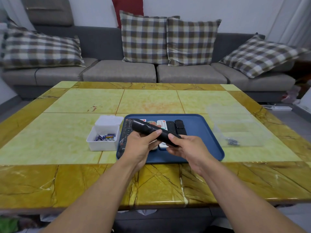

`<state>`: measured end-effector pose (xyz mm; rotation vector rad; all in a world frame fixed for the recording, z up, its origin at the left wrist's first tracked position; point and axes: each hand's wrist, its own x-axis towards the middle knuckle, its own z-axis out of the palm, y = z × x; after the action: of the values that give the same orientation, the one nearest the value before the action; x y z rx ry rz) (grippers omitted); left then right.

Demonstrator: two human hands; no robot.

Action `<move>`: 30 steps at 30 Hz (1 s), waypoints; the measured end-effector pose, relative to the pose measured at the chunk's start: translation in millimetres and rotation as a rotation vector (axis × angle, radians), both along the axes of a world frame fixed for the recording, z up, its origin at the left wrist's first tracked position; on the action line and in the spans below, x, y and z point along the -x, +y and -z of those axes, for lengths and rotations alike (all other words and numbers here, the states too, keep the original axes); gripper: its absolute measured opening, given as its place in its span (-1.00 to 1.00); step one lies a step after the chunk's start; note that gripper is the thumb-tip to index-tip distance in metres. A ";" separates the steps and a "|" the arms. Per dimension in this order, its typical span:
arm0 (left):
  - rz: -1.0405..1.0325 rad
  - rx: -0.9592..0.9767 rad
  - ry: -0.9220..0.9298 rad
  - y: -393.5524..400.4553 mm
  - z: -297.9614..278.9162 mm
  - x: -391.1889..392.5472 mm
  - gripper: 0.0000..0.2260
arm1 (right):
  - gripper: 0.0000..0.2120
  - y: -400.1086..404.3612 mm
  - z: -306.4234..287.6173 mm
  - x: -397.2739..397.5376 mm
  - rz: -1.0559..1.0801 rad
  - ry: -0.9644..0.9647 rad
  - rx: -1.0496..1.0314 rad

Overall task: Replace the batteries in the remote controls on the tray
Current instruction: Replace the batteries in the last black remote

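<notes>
Together, both hands grip the black remote above the tray.

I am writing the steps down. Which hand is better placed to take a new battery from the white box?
Probably the left hand: the white box of batteries stands just to its left, beside the tray. The right hand could hold the black remote alone.

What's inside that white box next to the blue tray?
The white box, lid flipped open, holds a loose pile of batteries with blue labels. Its near wall hides the lowest ones, so an exact count isn't possible.
</notes>
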<state>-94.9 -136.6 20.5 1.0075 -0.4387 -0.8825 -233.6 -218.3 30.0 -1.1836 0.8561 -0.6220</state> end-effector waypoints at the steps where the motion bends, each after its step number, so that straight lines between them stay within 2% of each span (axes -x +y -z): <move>1: -0.003 0.001 -0.002 -0.4 0.1 0.5 -0.77 | -0.76 0.2 1.0 -0.5 0.020 0.022 0.031; 5: 0.028 0.012 -0.031 -1.7 -1.2 3.7 -0.81 | -0.81 1.3 8.3 -2.5 0.148 0.107 0.203; 8: 0.047 0.010 -0.024 -1.9 -4.7 6.6 -0.84 | -0.68 -1.0 10.2 -4.9 0.217 0.068 0.205; 12: 0.061 0.022 -0.057 0.0 -5.1 6.9 -0.81 | -0.70 -0.9 13.6 -6.7 0.248 0.058 0.235; 17: 0.045 0.014 -0.042 -0.5 -3.7 3.8 -0.79 | -0.60 -2.3 12.5 -4.2 0.202 0.223 0.398; 24: 0.046 -0.026 0.019 0.4 -1.4 -5.2 -0.82 | -0.59 -6.0 6.8 0.4 0.066 0.214 0.419; 27: -0.011 -0.043 0.086 -0.4 -1.1 -9.8 -0.90 | -0.62 -5.8 1.5 2.9 0.009 0.203 0.461; 30: -0.149 -0.020 0.158 -1.1 -2.2 -18.0 -0.85 | -0.66 -12.2 1.4 7.4 0.011 0.247 0.507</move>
<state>-76.9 -137.7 22.7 0.9675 -0.2185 -0.8270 -241.0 -230.5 28.7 -1.7428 0.9409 -0.7364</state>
